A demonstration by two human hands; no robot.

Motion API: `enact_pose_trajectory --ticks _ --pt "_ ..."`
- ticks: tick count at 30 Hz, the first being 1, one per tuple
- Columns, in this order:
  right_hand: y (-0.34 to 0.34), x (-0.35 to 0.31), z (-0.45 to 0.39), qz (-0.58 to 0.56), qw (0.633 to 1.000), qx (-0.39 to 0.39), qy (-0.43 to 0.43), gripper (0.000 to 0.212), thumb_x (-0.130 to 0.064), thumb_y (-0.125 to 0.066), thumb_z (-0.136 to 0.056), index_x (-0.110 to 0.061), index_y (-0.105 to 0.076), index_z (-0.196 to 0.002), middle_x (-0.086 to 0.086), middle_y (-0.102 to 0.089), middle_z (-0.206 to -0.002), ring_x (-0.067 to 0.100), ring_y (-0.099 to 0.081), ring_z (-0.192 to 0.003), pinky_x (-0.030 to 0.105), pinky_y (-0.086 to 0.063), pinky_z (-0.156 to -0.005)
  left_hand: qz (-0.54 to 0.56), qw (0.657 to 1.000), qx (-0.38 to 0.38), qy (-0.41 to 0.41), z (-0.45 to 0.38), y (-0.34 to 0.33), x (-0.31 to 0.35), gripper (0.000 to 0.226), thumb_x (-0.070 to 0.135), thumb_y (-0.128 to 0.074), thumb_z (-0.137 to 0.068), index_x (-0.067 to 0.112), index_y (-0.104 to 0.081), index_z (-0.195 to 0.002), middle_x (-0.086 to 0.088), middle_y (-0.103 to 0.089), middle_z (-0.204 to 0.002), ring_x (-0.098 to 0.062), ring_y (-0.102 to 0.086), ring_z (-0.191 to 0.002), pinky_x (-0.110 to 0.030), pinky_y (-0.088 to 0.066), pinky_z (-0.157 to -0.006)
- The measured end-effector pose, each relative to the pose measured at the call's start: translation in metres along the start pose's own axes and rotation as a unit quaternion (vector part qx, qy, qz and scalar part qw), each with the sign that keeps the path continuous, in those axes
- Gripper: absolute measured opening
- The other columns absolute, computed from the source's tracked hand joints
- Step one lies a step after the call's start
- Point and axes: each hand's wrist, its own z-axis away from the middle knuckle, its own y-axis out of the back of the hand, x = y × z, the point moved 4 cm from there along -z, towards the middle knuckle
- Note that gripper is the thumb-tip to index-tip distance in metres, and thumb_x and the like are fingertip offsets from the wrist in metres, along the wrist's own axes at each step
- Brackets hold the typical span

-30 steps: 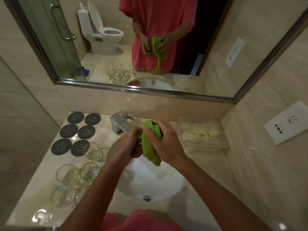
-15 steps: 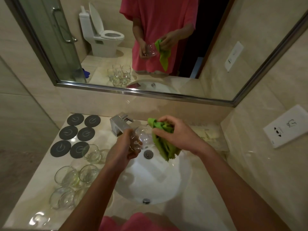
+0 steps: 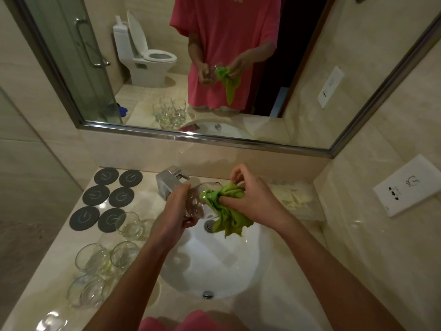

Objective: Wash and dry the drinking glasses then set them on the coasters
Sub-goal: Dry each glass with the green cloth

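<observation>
Over the white sink (image 3: 214,266), the left hand (image 3: 175,211) is holding a clear drinking glass (image 3: 196,201) on its side, its grip wrapped around the body of the glass with the thumb underneath and the fingers over the top. The right hand (image 3: 253,199) is grasping a bunched green cloth (image 3: 224,206), its grip clenched on the fabric, and is pushing one end of the cloth into the mouth of the glass while the rest is hanging down toward the drain (image 3: 209,226). The glass and cloth are sitting just in front of the chrome faucet (image 3: 167,182).

On the table (image 3: 59,240) to the left of the sink, six dark round coasters (image 3: 107,197) are lying in two columns near the wall, all bare. Nearer the person, a cluster of other glasses (image 3: 107,259) is standing upright close together; one of them is standing just beside the nearest coaster, and it is hard to count them exactly because the clear walls overlap. A packet of pale items (image 3: 293,197) is lying at the back right of the table, behind the right wrist.

The mirror (image 3: 310,68) above is reflecting the person in a pink shirt holding the glass and cloth, with a toilet behind.
</observation>
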Motion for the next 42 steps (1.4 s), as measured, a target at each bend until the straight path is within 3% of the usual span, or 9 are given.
enact_pose_trajectory --ticks 5,7,10,21,25,30,35,38,42 --pt "-0.016 0.016 0.003 -0.084 0.99 -0.043 -0.103 0.054 -0.057 -0.074 -0.083 -0.026 -0.053 -0.123 -0.009 -0.064 -0.112 0.012 -0.067 -0.095 0.036 -0.061 -0.079 -0.022 0.997 0.045 -0.061 0.007 -0.001 0.014 0.028 0.032 -0.04 -0.104 0.023 -0.058 -0.085 0.008 -0.059 -0.065 -0.009 -0.054 -0.059 -0.023 -0.038 -0.049" --pt "-0.033 0.023 0.009 -0.251 0.944 -0.125 -0.175 0.047 -0.054 -0.066 -0.09 -0.021 -0.06 -0.123 0.005 -0.075 -0.108 0.024 -0.075 -0.092 0.049 -0.062 -0.085 -0.04 0.994 0.054 -0.085 0.008 -0.001 0.018 0.025 0.032 -0.04 -0.104 0.02 -0.056 -0.09 0.012 -0.061 -0.067 -0.007 -0.059 -0.063 -0.027 -0.046 -0.052" --pt "-0.042 0.02 0.017 -0.371 0.888 -0.171 -0.211 0.052 -0.054 -0.063 -0.09 -0.009 -0.067 -0.116 0.012 -0.077 -0.1 0.026 -0.075 -0.085 0.037 -0.062 -0.074 -0.058 0.99 0.047 -0.119 0.012 -0.003 0.025 0.026 0.032 -0.038 -0.106 0.012 -0.054 -0.101 0.009 -0.065 -0.076 -0.009 -0.065 -0.072 -0.034 -0.055 -0.063" --pt "-0.031 0.021 0.007 -0.185 0.981 0.022 -0.053 0.029 -0.028 -0.088 -0.076 -0.005 -0.072 -0.084 0.01 -0.074 -0.079 0.02 -0.07 -0.069 0.031 -0.058 -0.062 -0.141 0.969 -0.018 -0.202 0.018 -0.012 0.04 0.029 0.022 -0.045 -0.104 -0.003 -0.049 -0.091 0.001 -0.053 -0.071 -0.009 -0.054 -0.061 -0.028 -0.05 -0.05" --pt "-0.028 0.025 0.001 -0.092 0.99 0.11 0.019 0.029 -0.017 -0.091 -0.068 -0.009 -0.063 -0.072 -0.005 -0.061 -0.061 0.003 -0.051 -0.053 0.019 -0.043 -0.05 -0.182 0.971 -0.053 -0.143 0.017 -0.017 0.036 0.026 0.021 -0.039 -0.106 0.005 -0.041 -0.086 0.0 -0.043 -0.068 -0.011 -0.043 -0.058 -0.021 -0.038 -0.045" --pt "-0.027 0.028 -0.001 0.006 0.981 0.142 0.129 0.025 -0.012 -0.087 -0.07 -0.015 -0.063 -0.078 -0.007 -0.062 -0.064 0.012 -0.054 -0.058 0.028 -0.045 -0.054 -0.22 0.974 -0.049 0.034 0.012 -0.02 0.025 0.031 0.035 -0.034 -0.104 0.015 -0.051 -0.089 -0.008 -0.052 -0.067 -0.015 -0.048 -0.049 -0.016 -0.035 -0.04" --pt "-0.033 0.044 -0.007 -0.093 0.985 0.126 0.071 0.017 -0.012 -0.081 -0.074 -0.012 -0.064 -0.073 0.003 -0.063 -0.064 0.015 -0.057 -0.06 0.037 -0.048 -0.058 -0.143 0.972 -0.117 0.147 0.017 -0.016 0.02 0.063 0.062 -0.029 -0.099 0.012 -0.056 -0.072 -0.004 -0.053 -0.05 -0.015 -0.044 -0.036 -0.012 -0.021 -0.039" --pt "-0.035 0.05 -0.005 -0.203 0.975 0.088 -0.027 0.018 -0.023 -0.082 -0.083 -0.009 -0.071 -0.084 0.009 -0.072 -0.078 0.022 -0.069 -0.073 0.038 -0.057 -0.067 -0.194 0.967 -0.142 0.082 0.019 -0.013 0.018 0.061 0.061 -0.024 -0.101 0.011 -0.055 -0.083 0.0 -0.058 -0.061 -0.01 -0.044 -0.047 -0.019 -0.025 -0.045" --pt "-0.049 0.051 0.002 -0.38 0.917 -0.023 -0.119 0.025 -0.024 -0.077 -0.089 -0.011 -0.075 -0.11 0.009 -0.078 -0.101 0.025 -0.074 -0.096 0.036 -0.061 -0.084 -0.198 0.962 -0.082 -0.168 0.017 -0.02 0.017 0.026 0.051 -0.035 -0.098 0.033 -0.052 -0.104 0.003 -0.057 -0.085 -0.004 -0.051 -0.063 -0.025 -0.042 -0.054"
